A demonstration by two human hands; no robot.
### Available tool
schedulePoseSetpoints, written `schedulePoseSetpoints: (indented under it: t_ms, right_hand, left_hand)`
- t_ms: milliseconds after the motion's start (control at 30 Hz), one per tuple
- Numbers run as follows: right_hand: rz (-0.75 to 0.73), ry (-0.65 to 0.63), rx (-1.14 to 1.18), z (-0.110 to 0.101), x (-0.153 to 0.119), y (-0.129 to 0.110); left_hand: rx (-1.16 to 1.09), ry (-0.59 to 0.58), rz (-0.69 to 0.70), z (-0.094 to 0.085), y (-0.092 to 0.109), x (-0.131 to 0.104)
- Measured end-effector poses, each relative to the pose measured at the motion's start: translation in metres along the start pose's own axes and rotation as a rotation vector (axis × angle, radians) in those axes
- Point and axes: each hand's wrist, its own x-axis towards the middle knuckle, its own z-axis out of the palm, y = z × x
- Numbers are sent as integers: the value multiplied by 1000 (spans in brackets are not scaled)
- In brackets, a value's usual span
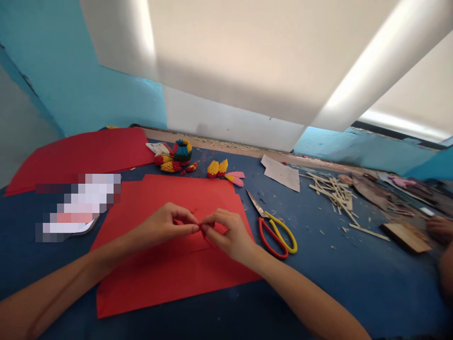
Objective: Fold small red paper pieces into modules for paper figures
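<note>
Both my hands meet over a large sheet of red paper (148,278) on the blue table. My left hand (168,222) pinches a small piece of red paper (207,240) between thumb and index finger. From the other side my right hand (228,231) pinches the same piece, its fingertips touching those of the left. Against the red sheet the piece's exact shape is hard to make out. To the right of my right hand lie scissors (272,231) with one red and one yellow handle, blades slightly apart.
Red sheets (85,151) lie at the back left, near a blurred-out phone-like object (81,205). Folded-paper pieces (182,151) stand behind the sheet. Thin wooden sticks (336,191), a pale paper scrap (281,173) and a wooden block (406,237) are rightward, beside another person's hand (440,230).
</note>
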Motion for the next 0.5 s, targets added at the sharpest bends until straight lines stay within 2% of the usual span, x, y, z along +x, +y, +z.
schedulePoseSetpoints:
  t_ms: [267, 500]
  right_hand:
    - [90, 35, 91, 6, 0, 1]
    - [245, 61, 225, 6, 3, 0]
  left_hand:
    - [23, 155, 35, 4, -1, -2]
    - [-22, 129, 32, 6, 0, -2]
